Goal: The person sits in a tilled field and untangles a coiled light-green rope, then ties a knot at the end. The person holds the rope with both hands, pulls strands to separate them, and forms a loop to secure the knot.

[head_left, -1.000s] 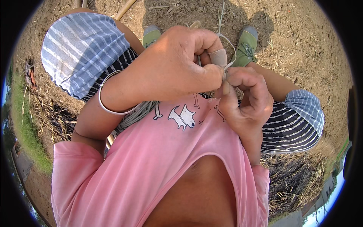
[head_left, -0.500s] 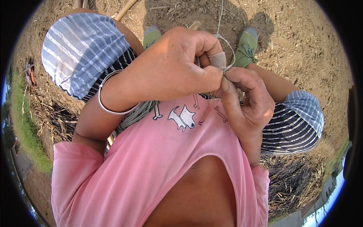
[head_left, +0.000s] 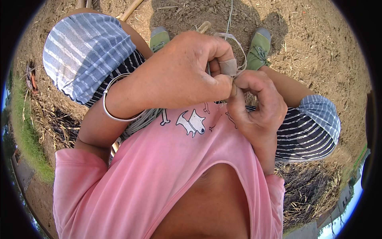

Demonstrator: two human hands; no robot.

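My left hand [head_left: 195, 65] and my right hand [head_left: 260, 97] meet in front of my chest, their thumbs and forefingers pinched together. Between the fingertips they grip a thin pale string [head_left: 242, 55]. It bends in a slack loop above my right fingers, and one strand runs up and away past my feet. A beige wrap [head_left: 228, 67] covers one finger of the left hand. The exact spot where the string is pinched is mostly hidden by the fingers. Beneath my left forearm, partly covered, lies a bundle of grey-green cord [head_left: 143, 122].
Green shoes [head_left: 258, 47] rest on dry soil strewn with straw. Wooden poles [head_left: 131, 10] lie at the far left. Dark, burnt-looking straw [head_left: 306, 191] is at the right, and grass [head_left: 30, 131] grows along the left side.
Both hands stay pinched together, with the right shifted slightly left. The string's loop has spread wider to the left above the fingers.
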